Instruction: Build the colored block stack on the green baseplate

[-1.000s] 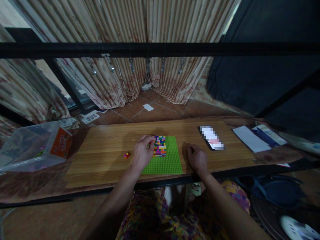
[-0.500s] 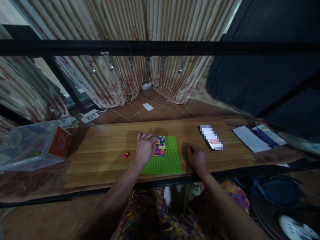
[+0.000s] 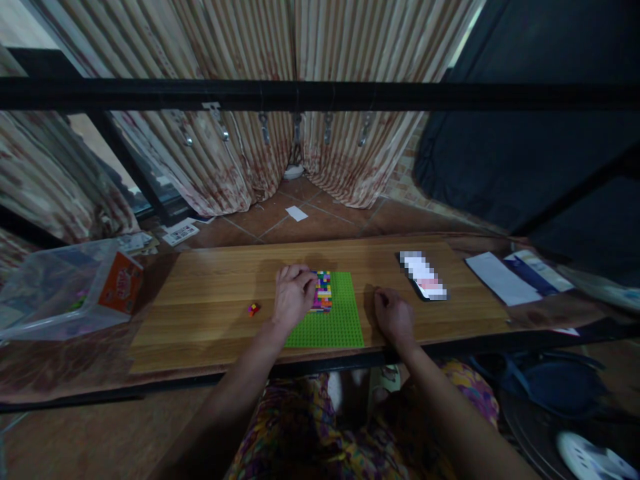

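My left hand (image 3: 294,293) is over the left part of a block of multicoloured toy bricks (image 3: 324,293), its fingers bent and pressed together. Whatever sits between those fingertips is too small or hidden to make out. The bricks stand on a green studded baseplate (image 3: 345,330), and my hand covers their left side. To the right of the baseplate, my right hand (image 3: 395,315) rests curled on the wooden board, with its fingertips tucked in and their contents hidden. A small cluster of red, yellow and orange bricks (image 3: 253,309) lies left of my left hand.
A phone (image 3: 423,275) lies on the wooden board (image 3: 210,280) at the right. Further right are white papers (image 3: 500,277). A clear plastic box (image 3: 60,293) with an orange label stands at the far left. A dark rail (image 3: 320,95) crosses above, before striped curtains.
My left hand has shifted very slightly to the right over the bricks. My right hand stays in place.
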A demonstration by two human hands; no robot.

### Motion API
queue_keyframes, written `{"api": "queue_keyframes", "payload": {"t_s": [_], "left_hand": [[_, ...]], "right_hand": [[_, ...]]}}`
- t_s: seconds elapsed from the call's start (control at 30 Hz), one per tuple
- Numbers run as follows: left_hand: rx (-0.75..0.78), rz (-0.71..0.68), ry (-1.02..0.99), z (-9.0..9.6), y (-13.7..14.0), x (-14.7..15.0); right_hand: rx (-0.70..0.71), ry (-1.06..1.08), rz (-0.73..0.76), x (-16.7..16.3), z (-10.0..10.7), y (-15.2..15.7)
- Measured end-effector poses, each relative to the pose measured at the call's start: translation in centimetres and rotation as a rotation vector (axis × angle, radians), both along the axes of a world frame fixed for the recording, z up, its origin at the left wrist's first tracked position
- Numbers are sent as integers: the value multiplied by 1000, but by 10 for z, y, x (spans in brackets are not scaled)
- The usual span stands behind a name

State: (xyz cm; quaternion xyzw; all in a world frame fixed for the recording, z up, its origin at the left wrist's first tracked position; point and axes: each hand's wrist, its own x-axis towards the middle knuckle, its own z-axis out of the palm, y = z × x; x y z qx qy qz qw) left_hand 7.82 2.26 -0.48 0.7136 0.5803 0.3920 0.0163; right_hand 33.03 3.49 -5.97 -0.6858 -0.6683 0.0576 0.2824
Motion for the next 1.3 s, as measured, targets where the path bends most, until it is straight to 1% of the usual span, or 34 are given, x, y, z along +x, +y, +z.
{"api": "queue_keyframes", "payload": {"t_s": [0.27, 0.53, 0.6, 0.73, 0.8, 0.97, 1.1, 1.3], "left_hand": [[-86, -14, -326, -4, 10, 3], [-100, 14, -513, -7, 16, 5], [-142, 28, -607, -11, 18, 6], [-288, 40, -892, -20, 24, 6], [-330, 25, -975, -22, 25, 6], [-379, -4, -1005, -20, 22, 7], [-408, 1, -1005, -17, 21, 8], [-410, -4, -970, -17, 21, 8]], "right_hand": [[2, -3, 8, 0, 1, 0], [9, -6, 4, 0, -1, 0], [8, -9, 1, 0, -1, 0], [9, 0, 12, 1, -1, 0], [10, 4, 17, 1, 0, 0], [3, -5, 19, 1, -1, 0], [12, 3, 17, 1, 0, 0], [-1, 1, 8, 1, 1, -1]]}}
